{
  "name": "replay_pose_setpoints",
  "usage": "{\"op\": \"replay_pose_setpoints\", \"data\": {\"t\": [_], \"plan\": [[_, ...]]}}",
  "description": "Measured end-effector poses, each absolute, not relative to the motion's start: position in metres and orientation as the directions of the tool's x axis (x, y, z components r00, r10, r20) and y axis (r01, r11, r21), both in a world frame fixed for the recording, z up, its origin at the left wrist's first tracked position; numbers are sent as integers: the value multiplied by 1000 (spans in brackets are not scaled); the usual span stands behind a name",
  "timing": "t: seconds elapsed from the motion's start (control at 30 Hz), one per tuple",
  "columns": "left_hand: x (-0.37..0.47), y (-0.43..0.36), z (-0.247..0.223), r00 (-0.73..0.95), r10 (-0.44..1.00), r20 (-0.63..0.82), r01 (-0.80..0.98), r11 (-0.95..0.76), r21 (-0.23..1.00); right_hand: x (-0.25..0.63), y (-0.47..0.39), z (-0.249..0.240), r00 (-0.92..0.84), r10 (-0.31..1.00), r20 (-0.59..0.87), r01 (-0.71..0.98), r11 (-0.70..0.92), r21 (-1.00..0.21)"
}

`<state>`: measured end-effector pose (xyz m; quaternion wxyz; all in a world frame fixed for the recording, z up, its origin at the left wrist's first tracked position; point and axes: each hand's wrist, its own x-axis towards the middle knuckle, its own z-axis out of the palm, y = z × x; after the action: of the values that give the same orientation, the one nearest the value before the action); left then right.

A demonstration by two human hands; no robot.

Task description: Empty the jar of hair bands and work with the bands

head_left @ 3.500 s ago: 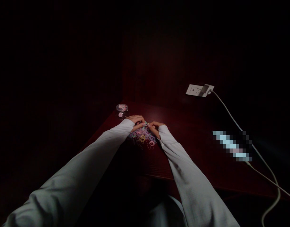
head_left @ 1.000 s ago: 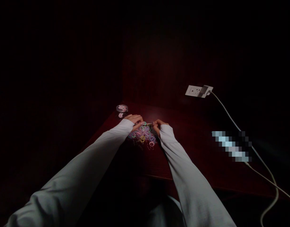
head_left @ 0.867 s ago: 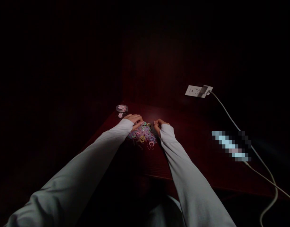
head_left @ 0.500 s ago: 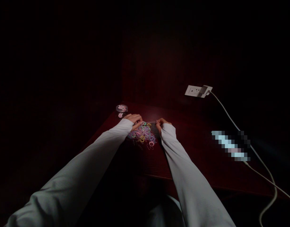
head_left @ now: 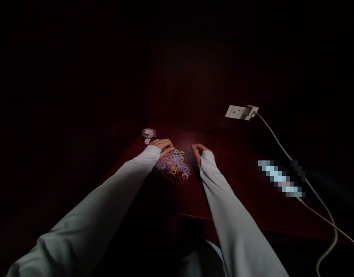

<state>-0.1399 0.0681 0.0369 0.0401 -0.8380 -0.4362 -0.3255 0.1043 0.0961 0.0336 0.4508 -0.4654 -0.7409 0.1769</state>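
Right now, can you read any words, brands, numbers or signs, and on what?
None that I can read.
Bright blocky patch on the right: too pixelated to read.
White wall socket and plug: any marks too small to read.
Clear round container and colourful bands: any print too small or dark.

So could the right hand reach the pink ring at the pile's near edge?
Probably yes: the pink ring lies uncovered at the near edge of the pile, close to the right hand, and nothing plainly blocks it.

Two hands [head_left: 163,144], one colourful pile [head_left: 175,164], one socket plate [head_left: 233,112], one charger [head_left: 250,112].
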Motion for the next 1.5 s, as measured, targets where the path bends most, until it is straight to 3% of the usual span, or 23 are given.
{"op": "replay_pose_setpoints", "data": {"t": [0.33, 0.83, 1.5], "plan": [[-131, 59, 46, 459, 731, 504, 760, -617, 203, 87, 90, 24, -412, 810, 418, 340, 562, -754], [-130, 57, 48, 460, 742, 487, 771, -606, 195, 84, 82, 28, -406, 819, 406, 321, 544, -776], [-131, 56, 49, 477, 737, 479, 760, -620, 196, 87, 85, 28, -409, 799, 441, 381, 588, -713]]}}
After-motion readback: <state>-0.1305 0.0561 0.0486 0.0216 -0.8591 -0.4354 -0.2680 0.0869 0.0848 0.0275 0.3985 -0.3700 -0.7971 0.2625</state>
